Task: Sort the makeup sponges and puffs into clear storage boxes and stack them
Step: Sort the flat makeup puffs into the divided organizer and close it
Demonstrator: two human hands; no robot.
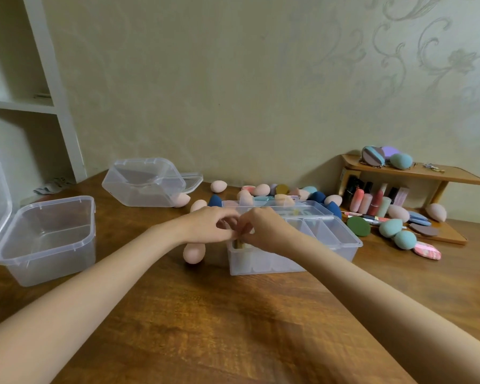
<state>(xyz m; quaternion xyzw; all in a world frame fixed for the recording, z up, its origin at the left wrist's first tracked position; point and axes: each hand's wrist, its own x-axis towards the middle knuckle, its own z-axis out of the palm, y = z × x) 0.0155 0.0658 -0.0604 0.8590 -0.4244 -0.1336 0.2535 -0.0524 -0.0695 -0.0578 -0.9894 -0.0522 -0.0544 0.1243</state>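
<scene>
Both hands are meeting over the near-left corner of the divided clear box (294, 245); the left hand (205, 225) is curling its fingers, the right hand (263, 231) is pinching down at an olive-coloured sponge (237, 243) sitting in that corner compartment; whether the left is actually gripping anything, I cannot tell; a pink sponge (193, 253) is lying on the wooden table (205, 328) just beside the box; an open box (47, 239) is standing to the left, another box (144, 182) behind it; loose sponges (261, 189) are crowding near the wall.
</scene>
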